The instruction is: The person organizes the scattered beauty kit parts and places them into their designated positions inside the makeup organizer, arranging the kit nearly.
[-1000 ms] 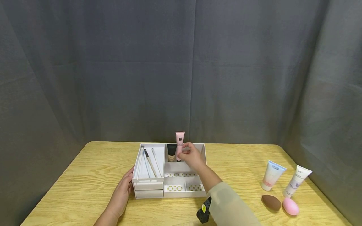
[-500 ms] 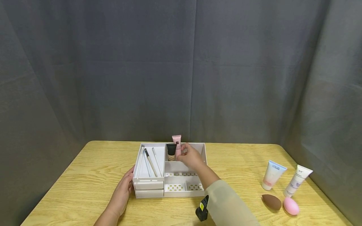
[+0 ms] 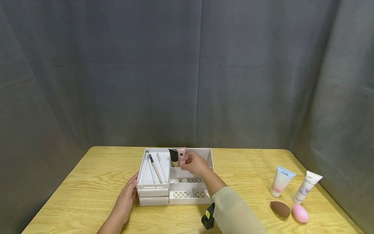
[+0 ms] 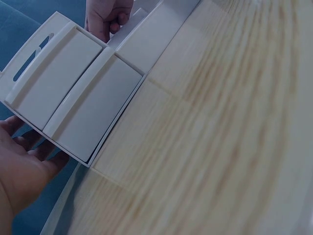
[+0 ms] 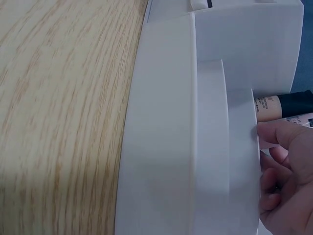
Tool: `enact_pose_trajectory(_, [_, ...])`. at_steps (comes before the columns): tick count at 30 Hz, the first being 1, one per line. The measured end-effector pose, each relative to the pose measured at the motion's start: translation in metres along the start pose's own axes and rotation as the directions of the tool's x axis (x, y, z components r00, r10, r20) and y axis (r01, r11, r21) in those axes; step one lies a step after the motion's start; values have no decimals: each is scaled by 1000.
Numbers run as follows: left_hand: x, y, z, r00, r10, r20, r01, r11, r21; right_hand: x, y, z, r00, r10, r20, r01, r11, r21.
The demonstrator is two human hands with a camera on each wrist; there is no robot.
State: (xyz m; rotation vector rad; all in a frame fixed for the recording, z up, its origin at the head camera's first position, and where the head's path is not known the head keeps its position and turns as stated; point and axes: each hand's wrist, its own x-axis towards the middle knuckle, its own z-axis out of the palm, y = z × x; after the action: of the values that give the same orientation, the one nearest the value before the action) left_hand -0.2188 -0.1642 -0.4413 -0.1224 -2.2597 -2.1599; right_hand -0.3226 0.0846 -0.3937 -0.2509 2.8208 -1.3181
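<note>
My right hand [image 3: 196,163] pinches a small pink squeeze tube [image 3: 181,156] between thumb and fingers, down in the back compartment of a white desktop organizer [image 3: 190,174]. Just left of it stands a black-capped beige tube [image 3: 174,158], leaning a little to the left. In the right wrist view my thumb [image 5: 281,132] lies along the pink tube, beside the beige tube [image 5: 268,108]. My left hand [image 3: 126,197] rests against the organizer's left side, its fingers straight; the left wrist view shows these fingers [image 4: 41,149] touching the wall by the two small drawers [image 4: 93,105].
Several makeup brushes [image 3: 155,168] lie in the organizer's left tray. On the right of the wooden table [image 3: 242,165] stand a blue-and-pink tube [image 3: 281,182] and a white tube [image 3: 306,188]. Before them lie a brown makeup sponge [image 3: 280,209] and a pink makeup sponge [image 3: 300,213]. Grey curtains surround the table.
My right hand has lowered the pink tube into the back compartment and shifted it slightly left. The black-capped tube now leans left. My left hand has stayed in place.
</note>
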Motion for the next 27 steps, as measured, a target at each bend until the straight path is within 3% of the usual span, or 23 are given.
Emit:
enact_pose_trajectory(10, [0,-3,-1,1000,24,3,-24,1000,-13,3,0,2,1000,8,20,-8,999,-43])
enact_pose_trajectory(18, [0,-2,-1,1000,7,0,-7,1000,1,2,0,3,999,-31,19,32,995,-91])
enact_pose_trajectory(27, [1,-1,0,1000,2,12,-2,1000,0,2,-1,2,999,-20,29,23,995,-98])
